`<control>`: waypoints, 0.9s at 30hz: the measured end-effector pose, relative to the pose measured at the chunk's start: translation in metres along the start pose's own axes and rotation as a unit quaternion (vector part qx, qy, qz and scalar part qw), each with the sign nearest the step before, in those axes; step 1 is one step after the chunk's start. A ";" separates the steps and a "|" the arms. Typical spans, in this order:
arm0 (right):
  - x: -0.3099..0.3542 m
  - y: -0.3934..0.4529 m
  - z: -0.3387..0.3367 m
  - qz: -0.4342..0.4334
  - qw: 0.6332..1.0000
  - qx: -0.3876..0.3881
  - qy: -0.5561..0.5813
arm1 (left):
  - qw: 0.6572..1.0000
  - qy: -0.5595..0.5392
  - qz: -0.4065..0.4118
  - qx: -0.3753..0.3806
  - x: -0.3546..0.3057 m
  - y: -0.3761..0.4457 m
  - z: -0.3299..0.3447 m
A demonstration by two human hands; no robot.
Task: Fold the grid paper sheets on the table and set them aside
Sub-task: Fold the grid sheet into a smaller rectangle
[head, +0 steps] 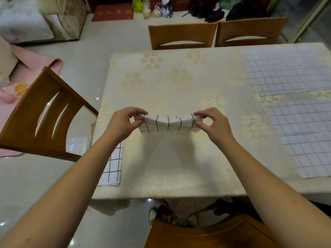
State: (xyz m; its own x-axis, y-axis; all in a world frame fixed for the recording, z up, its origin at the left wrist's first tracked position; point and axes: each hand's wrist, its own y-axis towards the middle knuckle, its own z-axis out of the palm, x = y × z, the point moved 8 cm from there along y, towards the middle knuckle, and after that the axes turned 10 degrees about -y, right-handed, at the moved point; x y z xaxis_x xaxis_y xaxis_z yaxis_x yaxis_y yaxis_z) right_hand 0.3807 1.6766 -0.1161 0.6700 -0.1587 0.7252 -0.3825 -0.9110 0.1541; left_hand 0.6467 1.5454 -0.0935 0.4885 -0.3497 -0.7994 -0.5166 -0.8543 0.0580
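I see the left hand (123, 122) and right hand (213, 123) pinching the folded grid sheet (168, 123) between them. Its middle sags.

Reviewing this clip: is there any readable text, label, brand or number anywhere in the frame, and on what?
None readable. The folded sheet and flat sheets carry only grid lines. The blue bag on the far floor has a print too blurred to read.

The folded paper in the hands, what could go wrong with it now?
The folded grid sheet sags in the middle between the left hand and right hand, which pinch its ends, so the layers might slip and crease crooked. The folded piece already set aside lies at the table edge under the left forearm and could get knocked off.
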 end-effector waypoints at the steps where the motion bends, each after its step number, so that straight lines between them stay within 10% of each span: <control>1: 0.000 0.001 -0.006 -0.013 0.999 -0.024 -0.017 | 0.999 0.023 0.037 -0.015 -0.006 0.003 -0.001; 9: -0.001 -0.054 -0.021 -0.174 0.942 -0.189 -0.216 | 0.971 0.104 0.185 -0.112 0.003 -0.039 0.020; 20: -0.088 -0.187 0.087 -0.087 0.935 0.149 -0.309 | 0.988 0.123 0.024 0.086 0.114 -0.160 0.130; 27: -0.075 -0.189 0.096 -0.078 0.940 0.118 -0.311 | 0.987 0.119 0.026 0.102 0.118 -0.159 0.137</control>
State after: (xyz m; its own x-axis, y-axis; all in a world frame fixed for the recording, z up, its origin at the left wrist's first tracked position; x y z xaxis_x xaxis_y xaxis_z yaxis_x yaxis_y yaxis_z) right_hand 0.4641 1.8245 -0.2643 0.9769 -0.1403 0.1614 -0.1453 -0.9892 0.0197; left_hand 0.6904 1.6927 -0.2788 0.5954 -0.4928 -0.6345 -0.6652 -0.7453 -0.0454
